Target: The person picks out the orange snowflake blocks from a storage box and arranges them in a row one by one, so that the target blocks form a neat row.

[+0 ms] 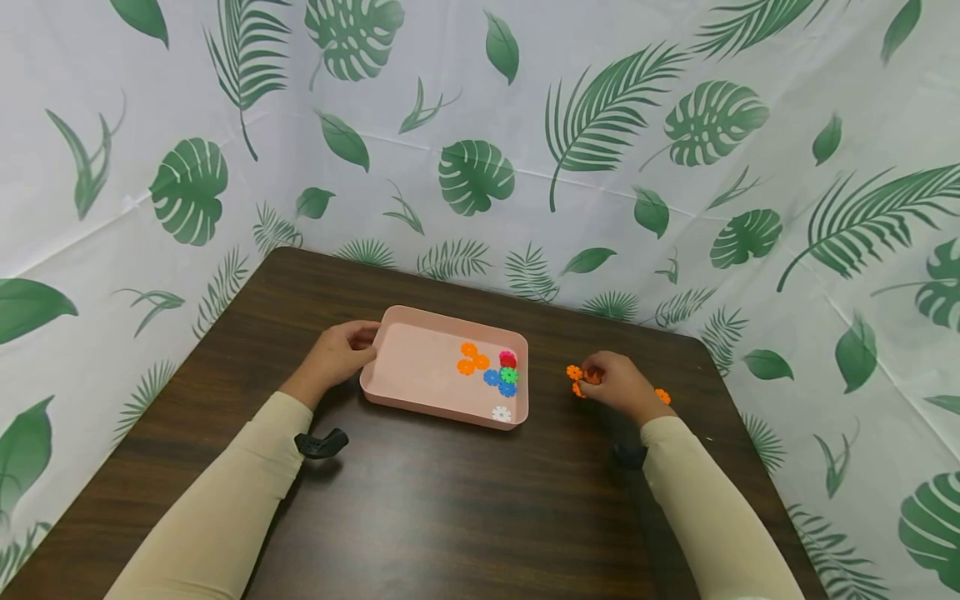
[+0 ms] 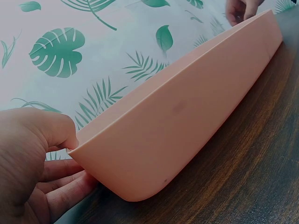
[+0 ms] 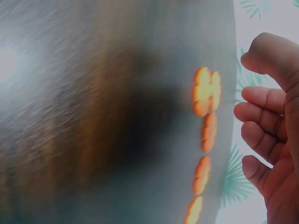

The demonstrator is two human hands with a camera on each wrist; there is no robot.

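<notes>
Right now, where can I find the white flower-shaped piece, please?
In the head view, the white piece lies inside the pink tray, in its right corner nearest the person, just below the blue pieces.

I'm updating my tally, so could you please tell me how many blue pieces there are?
2. One blue piece lies left of the green piece in the tray; the other lies on the green one's near side. More could be hidden underneath.
</notes>
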